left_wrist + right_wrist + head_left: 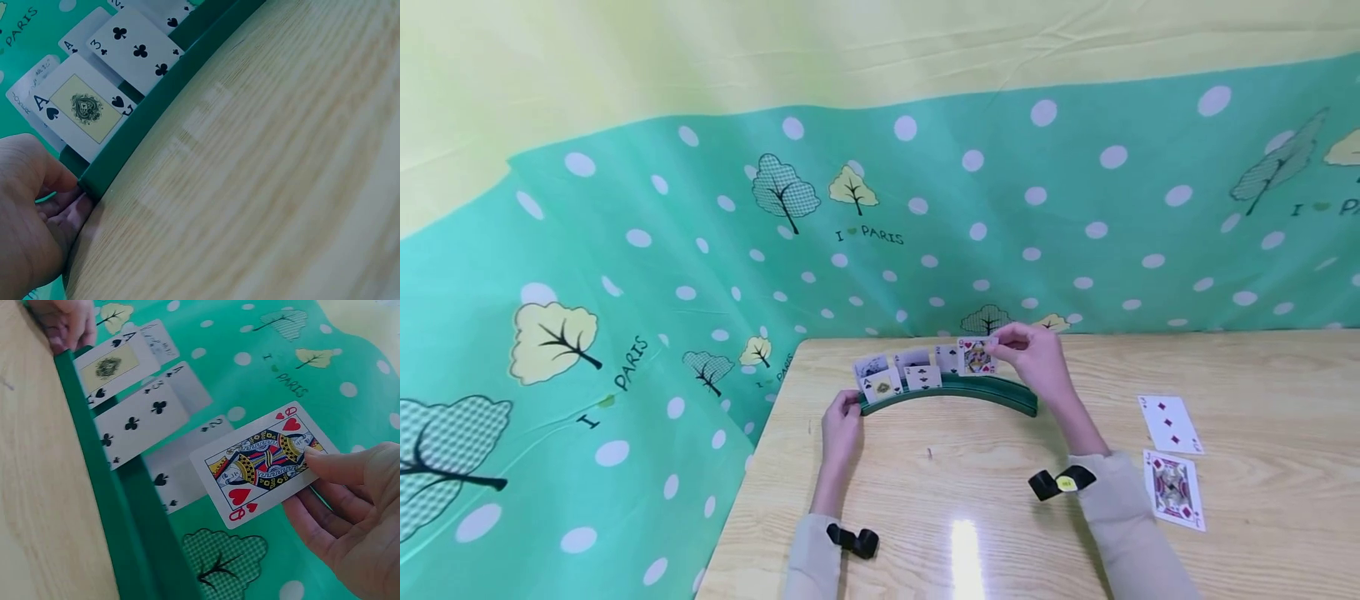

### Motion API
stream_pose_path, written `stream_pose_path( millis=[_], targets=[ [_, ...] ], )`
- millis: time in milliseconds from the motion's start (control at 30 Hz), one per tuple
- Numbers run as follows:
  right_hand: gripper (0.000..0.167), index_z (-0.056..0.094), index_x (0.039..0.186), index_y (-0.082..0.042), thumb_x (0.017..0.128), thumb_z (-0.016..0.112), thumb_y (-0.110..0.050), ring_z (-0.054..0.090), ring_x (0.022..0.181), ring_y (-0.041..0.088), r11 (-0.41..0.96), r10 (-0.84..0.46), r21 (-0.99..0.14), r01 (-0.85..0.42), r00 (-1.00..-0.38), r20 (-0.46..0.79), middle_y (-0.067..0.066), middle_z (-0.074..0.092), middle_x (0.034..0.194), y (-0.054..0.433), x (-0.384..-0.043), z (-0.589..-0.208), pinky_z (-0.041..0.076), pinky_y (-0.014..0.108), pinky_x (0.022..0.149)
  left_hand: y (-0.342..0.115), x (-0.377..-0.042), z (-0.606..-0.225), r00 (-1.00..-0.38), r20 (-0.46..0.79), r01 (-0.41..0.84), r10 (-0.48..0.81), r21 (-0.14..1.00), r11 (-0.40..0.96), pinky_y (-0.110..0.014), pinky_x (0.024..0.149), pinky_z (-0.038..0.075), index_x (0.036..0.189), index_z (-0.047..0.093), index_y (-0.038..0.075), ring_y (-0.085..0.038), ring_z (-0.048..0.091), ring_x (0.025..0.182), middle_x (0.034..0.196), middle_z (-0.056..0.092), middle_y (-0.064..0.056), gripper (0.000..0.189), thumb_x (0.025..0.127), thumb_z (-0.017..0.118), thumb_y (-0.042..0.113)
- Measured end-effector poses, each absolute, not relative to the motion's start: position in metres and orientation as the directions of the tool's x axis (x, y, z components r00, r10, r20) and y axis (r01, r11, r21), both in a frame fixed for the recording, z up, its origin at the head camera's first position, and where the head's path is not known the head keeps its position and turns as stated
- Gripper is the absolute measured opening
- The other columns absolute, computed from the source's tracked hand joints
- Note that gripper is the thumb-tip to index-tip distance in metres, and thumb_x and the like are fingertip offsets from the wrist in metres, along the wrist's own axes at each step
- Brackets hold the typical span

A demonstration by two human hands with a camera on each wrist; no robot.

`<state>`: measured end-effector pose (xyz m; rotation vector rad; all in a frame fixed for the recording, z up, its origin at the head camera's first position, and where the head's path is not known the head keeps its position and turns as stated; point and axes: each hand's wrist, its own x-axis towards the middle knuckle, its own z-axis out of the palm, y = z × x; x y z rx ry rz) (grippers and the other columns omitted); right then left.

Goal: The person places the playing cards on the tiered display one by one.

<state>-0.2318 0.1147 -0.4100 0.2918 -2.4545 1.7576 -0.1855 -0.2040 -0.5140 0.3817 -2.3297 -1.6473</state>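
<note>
A curved green card holder (955, 387) stands on the table with playing cards upright in it. My left hand (841, 425) grips its left end between thumb and fingers. In its front row are the ace of spades (86, 107) and the three of clubs (136, 50). Behind them stand a joker (160, 342), another ace (190, 394) and the two of spades (181, 469). My right hand (353, 515) pinches the queen of hearts (262, 465) by one edge, face towards me. In the right wrist view the queen overlaps the two and is tilted above the holder's groove.
Two face-up cards lie on the wooden table (970, 475) to the right of my right forearm: the three of diamonds (1171, 425) and a diamond face card (1174, 490). A green dotted cloth (910, 225) hangs behind the table and along its left side.
</note>
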Motion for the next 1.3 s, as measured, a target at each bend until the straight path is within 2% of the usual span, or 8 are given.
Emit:
stream_pose_path(
  millis=[133,233,433,867,1300],
  targets=[
    [0.020,0.073,0.111,0.002,0.096,0.074,-0.011,0.067,0.093,0.024,0.315,-0.105,-0.926,-0.208,-0.977,0.184,0.016,0.075,0.104,0.112,-0.235,-0.416,0.054,0.031,0.079,-0.204,-0.185,-0.513,-0.931,0.061,-0.063,-0.361,0.945,0.321,-0.048,0.095,0.051,0.120,0.066,-0.004,-0.033,0.065,0.106,0.116,0.069,-0.021,0.028,0.097,0.050,0.001],
    [0.018,0.073,0.110,0.002,0.096,0.073,-0.010,0.068,0.094,0.027,0.332,-0.121,-0.917,-0.223,-0.974,0.193,0.016,0.074,0.103,0.111,-0.236,-0.421,0.055,0.029,0.079,-0.204,-0.185,-0.513,-0.930,0.064,-0.061,-0.362,0.944,0.324,-0.047,0.095,0.051,0.120,0.067,-0.004,-0.032,0.065,0.106,0.115,0.070,-0.021,0.028,0.097,0.050,0.002],
    [0.012,0.076,0.105,0.001,0.095,0.073,-0.004,0.069,0.091,0.028,0.380,-0.137,-0.883,-0.275,-0.961,0.240,0.015,0.075,0.099,0.107,-0.239,-0.429,0.055,0.022,0.073,-0.204,-0.186,-0.512,-0.928,0.078,-0.050,-0.364,0.943,0.329,-0.046,0.093,0.051,0.119,0.067,-0.005,-0.033,0.065,0.105,0.115,0.070,-0.021,0.028,0.097,0.050,0.001],
    [0.006,0.078,0.097,0.000,0.091,0.077,-0.001,0.068,0.083,0.027,0.452,-0.119,-0.833,-0.319,-0.947,0.298,0.014,0.075,0.093,0.100,-0.238,-0.436,0.052,0.024,0.066,-0.205,-0.185,-0.516,-0.934,0.051,-0.064,-0.353,0.950,0.307,-0.050,0.098,0.050,0.121,0.066,-0.003,-0.034,0.065,0.109,0.117,0.069,-0.020,0.029,0.098,0.050,0.002],
    [0.007,0.080,0.097,-0.001,0.090,0.078,-0.004,0.074,0.087,0.029,0.454,-0.057,-0.851,-0.265,-0.961,0.269,0.016,0.078,0.095,0.090,-0.237,-0.443,0.056,0.028,0.071,-0.204,-0.185,-0.514,-0.931,0.068,-0.057,-0.358,0.943,0.328,-0.051,0.096,0.050,0.120,0.066,-0.005,-0.034,0.065,0.108,0.115,0.069,-0.021,0.029,0.097,0.050,0.001]
  ],
)
